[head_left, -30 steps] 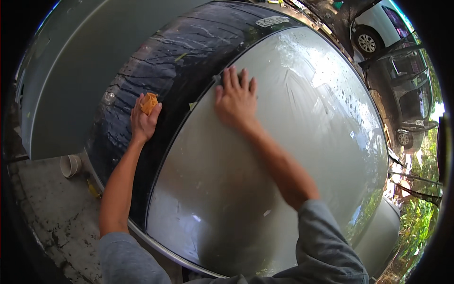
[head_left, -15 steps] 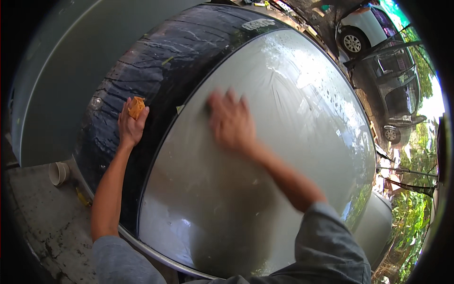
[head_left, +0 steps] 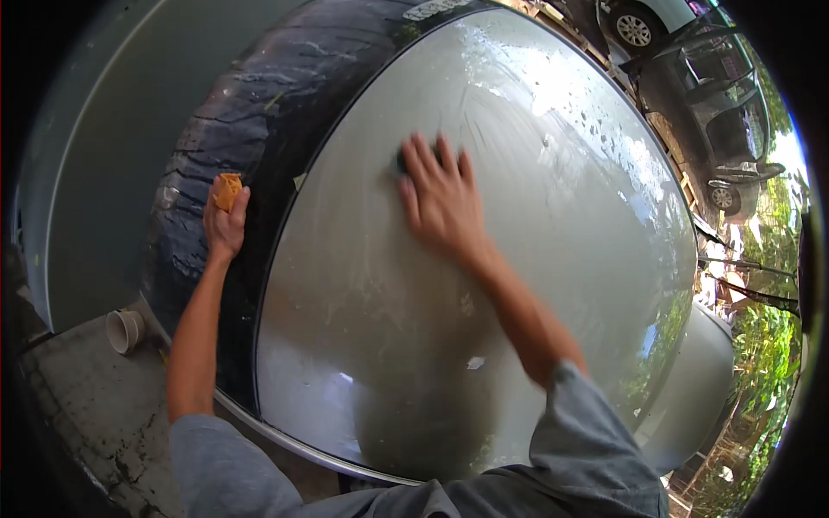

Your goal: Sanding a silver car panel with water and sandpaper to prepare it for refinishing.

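Observation:
My left hand (head_left: 226, 211) is closed round a crumpled orange sponge (head_left: 228, 192), above the dark, wet, streaked glass (head_left: 250, 112) of a car. My right hand (head_left: 442, 194) lies on the grey car roof (head_left: 535, 285), fingers partly spread over a dark pad (head_left: 403, 161) pressed between them and the paint. Only small bits of the pad show beside and between the fingers. Wet smears and small pale spots cover the roof around that hand.
A grey body panel (head_left: 112, 164) rises at the far left. An off-white cup (head_left: 126, 331) lies tilted on the concrete floor (head_left: 69, 380) at lower left. Parked beyond the roof are a white car (head_left: 665, 17) and a dark vehicle (head_left: 725, 104). A small green leaf (head_left: 300, 181) sits at the roof's edge.
My right hand has shifted right across the roof, and the dark pad under it shows more. My left hand still grips the orange sponge. The whole view has tilted slightly.

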`<state>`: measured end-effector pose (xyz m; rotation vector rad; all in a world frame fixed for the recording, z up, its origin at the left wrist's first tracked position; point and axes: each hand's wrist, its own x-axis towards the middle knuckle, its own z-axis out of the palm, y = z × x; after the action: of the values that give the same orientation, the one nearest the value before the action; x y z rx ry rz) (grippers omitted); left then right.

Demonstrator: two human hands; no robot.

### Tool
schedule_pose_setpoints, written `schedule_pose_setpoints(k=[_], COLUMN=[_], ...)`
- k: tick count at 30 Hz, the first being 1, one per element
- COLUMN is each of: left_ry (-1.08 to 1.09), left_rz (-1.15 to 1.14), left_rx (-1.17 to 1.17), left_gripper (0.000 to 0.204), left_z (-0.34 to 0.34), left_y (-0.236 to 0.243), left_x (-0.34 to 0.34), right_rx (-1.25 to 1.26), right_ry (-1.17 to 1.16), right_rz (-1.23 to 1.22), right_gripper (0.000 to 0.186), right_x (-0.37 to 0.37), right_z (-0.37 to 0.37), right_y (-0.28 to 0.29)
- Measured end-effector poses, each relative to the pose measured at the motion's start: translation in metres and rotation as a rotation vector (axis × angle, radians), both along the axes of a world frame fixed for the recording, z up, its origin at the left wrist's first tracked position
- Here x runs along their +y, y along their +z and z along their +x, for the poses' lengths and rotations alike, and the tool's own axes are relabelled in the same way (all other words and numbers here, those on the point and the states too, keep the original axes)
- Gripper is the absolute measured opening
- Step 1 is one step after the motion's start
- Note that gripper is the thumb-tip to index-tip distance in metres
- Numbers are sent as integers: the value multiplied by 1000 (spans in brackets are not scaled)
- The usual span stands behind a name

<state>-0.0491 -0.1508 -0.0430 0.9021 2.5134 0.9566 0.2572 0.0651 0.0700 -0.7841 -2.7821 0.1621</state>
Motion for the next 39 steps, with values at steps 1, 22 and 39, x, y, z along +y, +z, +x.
schedule_pose_setpoints(k=[1, 22, 39], left_ry=[-10, -101, -30], left_rz=[-11, 178, 43], left_rx=[-19, -59, -190], left_gripper=[79, 38, 47], left_z=[2, -15, -11], left_y=[6, -19, 11], left_x=[-8, 1, -21], right_rx=[-81, 19, -324], right_ry=[9, -146, 67], right_rz=[-95, 135, -191], right_gripper=[53, 48, 60], right_x=[-47, 102, 193], right_z=[38, 57, 210], right_y=[17, -10, 28])
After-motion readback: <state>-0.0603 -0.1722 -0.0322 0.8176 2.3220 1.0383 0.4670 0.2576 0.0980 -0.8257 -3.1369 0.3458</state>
